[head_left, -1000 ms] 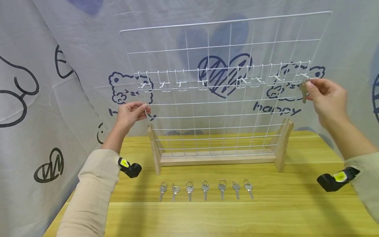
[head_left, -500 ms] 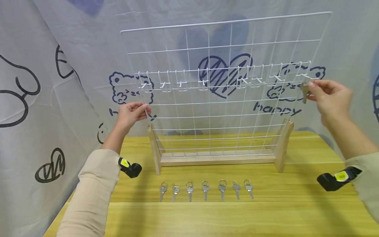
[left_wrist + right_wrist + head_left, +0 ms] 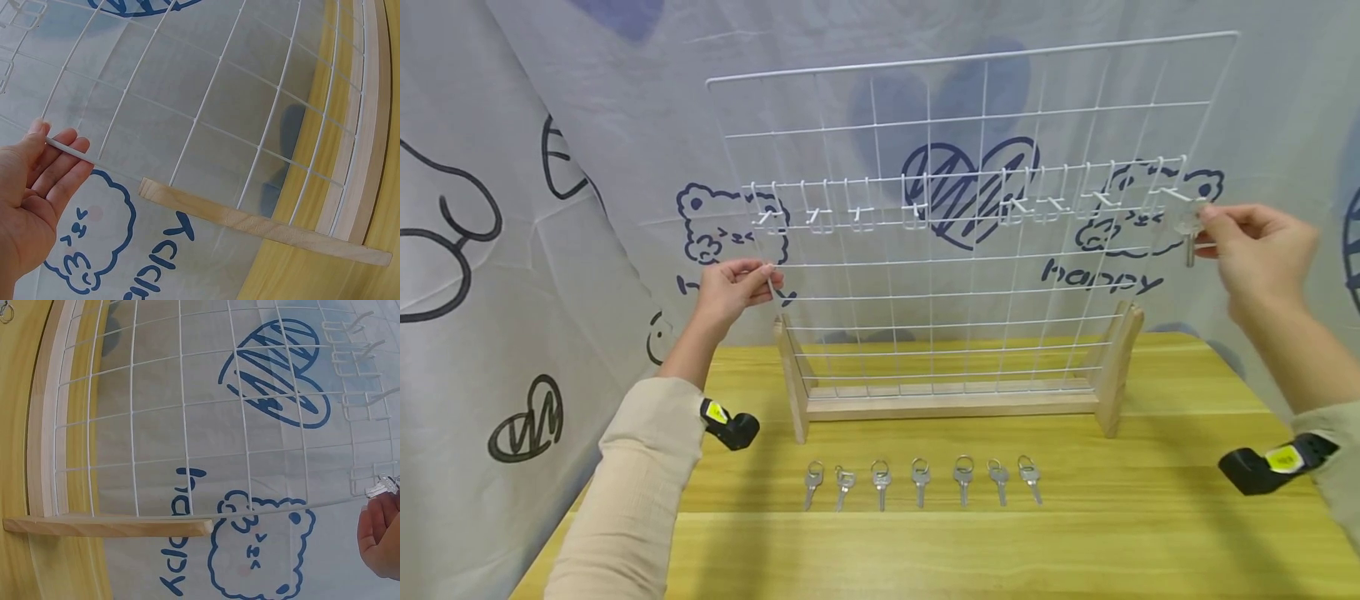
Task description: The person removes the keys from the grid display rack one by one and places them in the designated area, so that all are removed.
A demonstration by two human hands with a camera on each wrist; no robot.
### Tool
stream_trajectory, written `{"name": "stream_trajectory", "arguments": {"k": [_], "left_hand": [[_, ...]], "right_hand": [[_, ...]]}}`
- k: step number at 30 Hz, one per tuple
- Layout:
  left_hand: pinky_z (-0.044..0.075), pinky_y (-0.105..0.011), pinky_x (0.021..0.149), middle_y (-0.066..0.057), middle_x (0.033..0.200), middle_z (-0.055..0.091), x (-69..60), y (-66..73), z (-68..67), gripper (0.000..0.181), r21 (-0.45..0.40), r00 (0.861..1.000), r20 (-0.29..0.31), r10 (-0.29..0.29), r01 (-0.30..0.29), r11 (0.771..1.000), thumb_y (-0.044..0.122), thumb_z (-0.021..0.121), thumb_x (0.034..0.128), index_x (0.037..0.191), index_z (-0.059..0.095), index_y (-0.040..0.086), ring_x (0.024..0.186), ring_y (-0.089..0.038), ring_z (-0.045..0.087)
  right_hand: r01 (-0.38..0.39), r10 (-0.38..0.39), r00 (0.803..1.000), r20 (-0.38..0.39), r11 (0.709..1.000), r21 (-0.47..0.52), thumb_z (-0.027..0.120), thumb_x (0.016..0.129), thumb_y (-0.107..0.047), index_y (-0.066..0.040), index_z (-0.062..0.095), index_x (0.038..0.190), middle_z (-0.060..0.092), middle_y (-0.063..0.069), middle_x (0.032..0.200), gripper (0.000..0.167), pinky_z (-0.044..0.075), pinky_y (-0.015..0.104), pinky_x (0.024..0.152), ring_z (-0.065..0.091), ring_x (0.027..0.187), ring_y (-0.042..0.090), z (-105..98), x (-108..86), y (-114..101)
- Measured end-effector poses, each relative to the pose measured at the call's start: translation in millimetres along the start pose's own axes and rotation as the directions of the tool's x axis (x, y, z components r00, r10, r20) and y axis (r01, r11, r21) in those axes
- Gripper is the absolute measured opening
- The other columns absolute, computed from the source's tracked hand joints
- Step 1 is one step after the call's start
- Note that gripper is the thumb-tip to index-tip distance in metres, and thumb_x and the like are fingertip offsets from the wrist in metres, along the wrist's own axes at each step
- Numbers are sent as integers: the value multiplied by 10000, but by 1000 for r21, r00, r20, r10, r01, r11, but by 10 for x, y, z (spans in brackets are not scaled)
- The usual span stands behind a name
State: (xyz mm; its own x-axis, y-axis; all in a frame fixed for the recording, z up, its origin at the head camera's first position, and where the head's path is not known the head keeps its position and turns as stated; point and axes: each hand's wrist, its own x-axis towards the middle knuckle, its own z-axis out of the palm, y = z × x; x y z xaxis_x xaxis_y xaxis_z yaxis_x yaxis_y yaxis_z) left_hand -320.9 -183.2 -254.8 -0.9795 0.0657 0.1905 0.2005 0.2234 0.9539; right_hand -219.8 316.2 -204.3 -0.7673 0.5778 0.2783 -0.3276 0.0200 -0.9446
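Note:
My left hand (image 3: 735, 290) grips the left edge wire of a white wire grid panel (image 3: 929, 297); the left wrist view shows thumb and fingertips at that wire (image 3: 70, 149). At the right side, my right hand (image 3: 1262, 262) pinches a silver key (image 3: 1190, 250) by its top, its blade pointing down. This key is beside the tip of the rightmost white hook (image 3: 1172, 195). In the right wrist view the key (image 3: 380, 487) shows at the frame's edge, partly cut off. Whether its ring is round the hook, I cannot tell.
Several white hooks (image 3: 914, 213) hang along one grid wire. A wooden stand (image 3: 951, 407) holds the panel upright on the yellow wood table (image 3: 925, 554). Several keys with rings, such as one key (image 3: 921, 482), lie in a row before it. A printed cloth (image 3: 587, 275) hangs behind.
My right hand has moved to the right, carrying the key from under the rightmost hook out to near its tip. My left hand stays at the panel's edge.

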Motion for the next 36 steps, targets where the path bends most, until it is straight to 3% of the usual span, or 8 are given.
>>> {"name": "stream_trajectory", "arguments": {"k": [6,15,18,21,25,28,31,36], "left_hand": [[558,-146,714,166,744,676,4,4,0,209,1,1000,-5,-9,9,1000,182,565,926,1066,611,33,751,13,664],[559,-154,718,162,742,680,-1,11,-1,151,-17,1000,0,-20,20,1000,174,568,924,1022,616,69,744,11,664],[558,-153,722,167,743,676,-9,16,0,226,-9,1000,0,-21,21,1000,182,568,925,1083,601,24,745,17,662],[558,-156,728,173,743,673,-15,19,3,315,-2,1000,0,-22,22,1000,183,562,928,1152,561,-39,745,21,659],[558,-156,729,174,742,673,-14,20,7,262,1,1000,-2,-24,24,1000,180,559,930,1116,584,-3,744,22,659],[558,-151,723,175,737,674,-15,18,6,213,-2,1000,-2,-25,25,1000,183,565,927,1074,601,32,741,22,660],[558,-146,716,181,731,673,-13,19,7,280,-4,1000,-2,-25,25,1000,183,565,926,1128,578,-11,737,24,659],[557,-146,716,184,730,670,-11,27,10,360,2,1000,-2,-19,19,1000,177,557,932,1188,529,-74,734,29,657]], "right_hand": [[39,-39,999,-21,999,-37,656,851,-132,-186,650,658,628,-169,585,201,486,53,509,579,477,-23,-39,-28,-47],[14,-19,1000,-15,968,-250,613,873,-266,-245,638,740,593,-219,698,137,475,27,553,569,558,-63,-125,-51,-34],[2,0,1000,9,981,-193,633,864,-240,-225,654,735,616,-208,670,132,486,40,541,582,540,-47,-154,-66,12],[-10,20,999,38,971,-239,614,872,-282,-249,649,753,607,-226,661,128,487,38,558,577,563,-49,-176,-123,88],[-22,44,996,73,958,-286,599,884,-292,-282,643,737,600,-242,636,154,489,45,557,569,562,-48,-196,-207,232],[-68,86,989,121,987,-146,636,871,-210,-235,673,702,635,-181,612,175,506,75,531,586,532,-11,-227,-256,366],[-128,131,974,183,991,-25,654,859,-161,-189,691,701,658,-128,627,165,521,101,523,600,538,18,-265,-319,515],[-157,160,957,244,987,-32,635,875,-140,-200,693,696,657,-126,635,198,527,116,523,597,550,13,-307,-441,783]]}}
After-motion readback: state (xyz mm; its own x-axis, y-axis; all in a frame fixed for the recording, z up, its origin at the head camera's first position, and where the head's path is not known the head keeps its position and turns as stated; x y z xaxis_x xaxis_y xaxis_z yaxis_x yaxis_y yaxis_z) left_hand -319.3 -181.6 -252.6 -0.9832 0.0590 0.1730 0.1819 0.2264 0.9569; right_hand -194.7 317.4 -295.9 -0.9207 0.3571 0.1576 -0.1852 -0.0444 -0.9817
